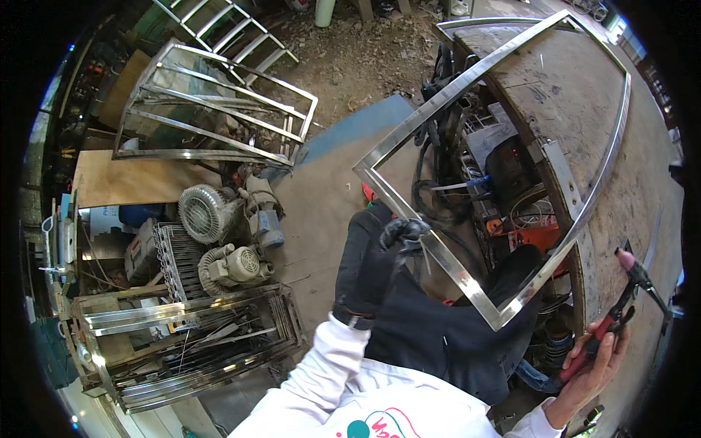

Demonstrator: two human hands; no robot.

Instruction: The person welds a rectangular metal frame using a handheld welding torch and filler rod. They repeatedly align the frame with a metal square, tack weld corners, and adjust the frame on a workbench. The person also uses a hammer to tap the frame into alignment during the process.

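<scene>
Your left hand (403, 235), clamped on the metal frame (465, 277) at two o'clock, seemingly steadies it; your right hand (597, 358) grips the torch (606, 326) at four. The next move likely calls for a still frame.

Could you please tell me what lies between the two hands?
In the head view, the lower corner of the metal frame lies between the gloved left hand and the right hand, with dark trousers behind it.
</scene>
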